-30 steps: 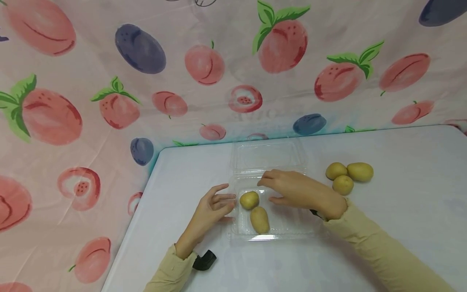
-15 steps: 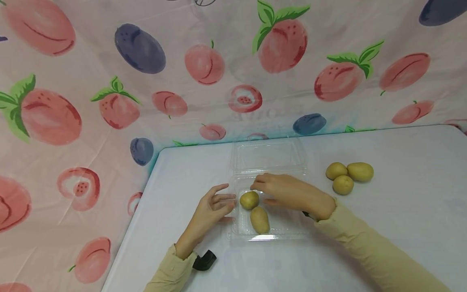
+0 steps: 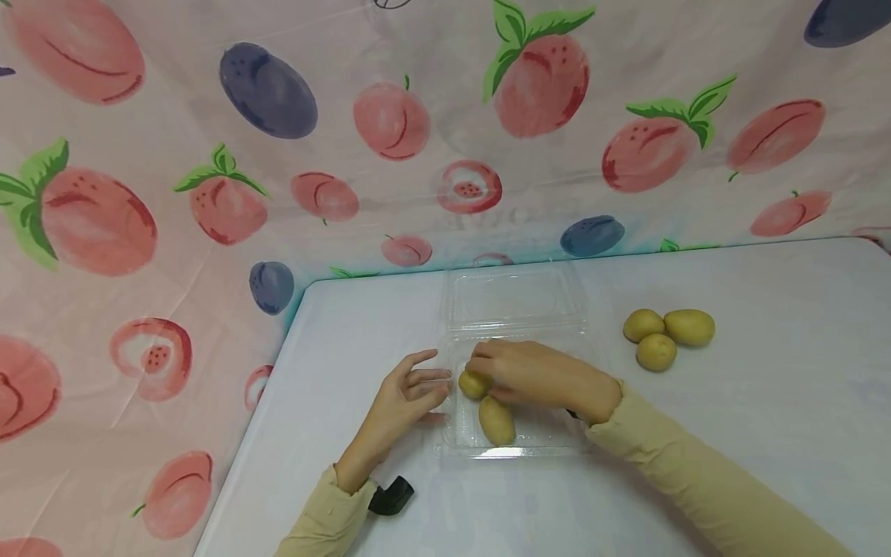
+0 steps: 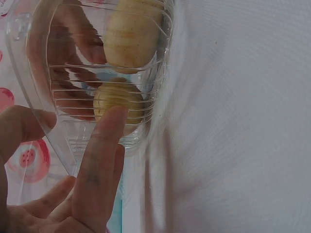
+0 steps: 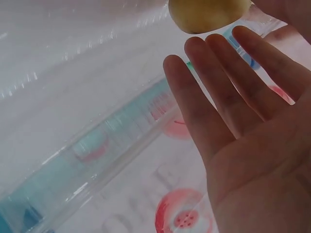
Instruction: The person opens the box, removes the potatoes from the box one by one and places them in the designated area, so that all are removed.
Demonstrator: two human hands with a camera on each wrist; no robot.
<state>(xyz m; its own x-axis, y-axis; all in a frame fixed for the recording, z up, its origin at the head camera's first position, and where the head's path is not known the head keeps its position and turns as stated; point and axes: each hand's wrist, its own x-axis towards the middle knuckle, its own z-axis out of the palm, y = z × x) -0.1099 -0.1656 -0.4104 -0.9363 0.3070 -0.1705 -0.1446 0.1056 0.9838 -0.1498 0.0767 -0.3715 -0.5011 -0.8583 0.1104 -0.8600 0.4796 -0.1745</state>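
maybe fingertip (image 4: 115, 120) on container (image 4: 73, 99) — left-wrist only

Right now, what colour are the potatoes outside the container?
The potatoes are dull yellow; best view: head.

Your left hand (image 4: 85, 194) has one finger overlapping the smaller potato (image 4: 119, 92), seen through the ribbed clear container (image 4: 77, 141); whether you touch plastic is unclear. Behind that wall are the larger potato (image 4: 133, 36) and your right hand (image 4: 73, 48). White surface (image 4: 233, 116) lies rightward.
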